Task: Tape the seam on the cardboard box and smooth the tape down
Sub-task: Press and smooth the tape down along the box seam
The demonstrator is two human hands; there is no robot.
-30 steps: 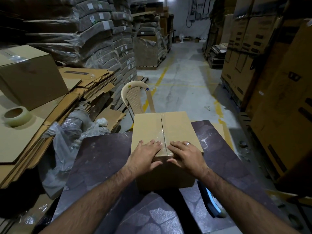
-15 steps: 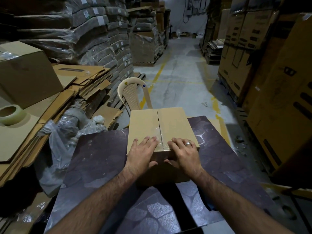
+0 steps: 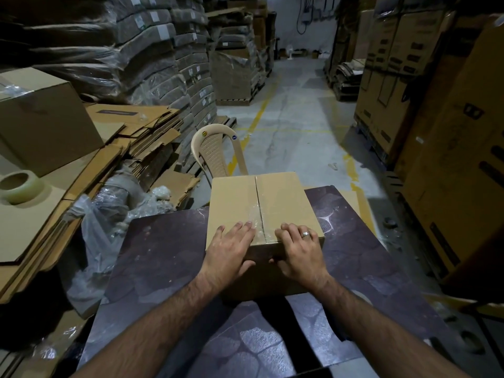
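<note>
The plain tan corrugated cardboard box (image 3: 261, 211) sat on the dark, mottled bench (image 3: 163, 249), its near edge toward the person and its flaps shut. A strip of clear glossy tape (image 3: 256, 214) ran along the centre seam (image 3: 257, 197), wrinkled near the front edge. The left hand (image 3: 231, 249) lay flat on the top, just left of the seam, fingertips (image 3: 246, 225) touching the tape. The right hand (image 3: 298, 249), wearing a ring, curled over the front edge just right of the seam. Neither grip closed on anything: both were spread and pressing.

The box looked stiff at its edges but likely to give mid-panel, and probably light, so it could slide on the smooth bench under a hard push; bracing at the front corners seemed the sound place to hold. The tape looked thin and prone to creasing, best stroked outward from the seam.

What the closed box held could not be seen. A roll of clear tape (image 3: 20, 186) lay well apart on flattened cardboard (image 3: 35, 227) to the left.
</note>
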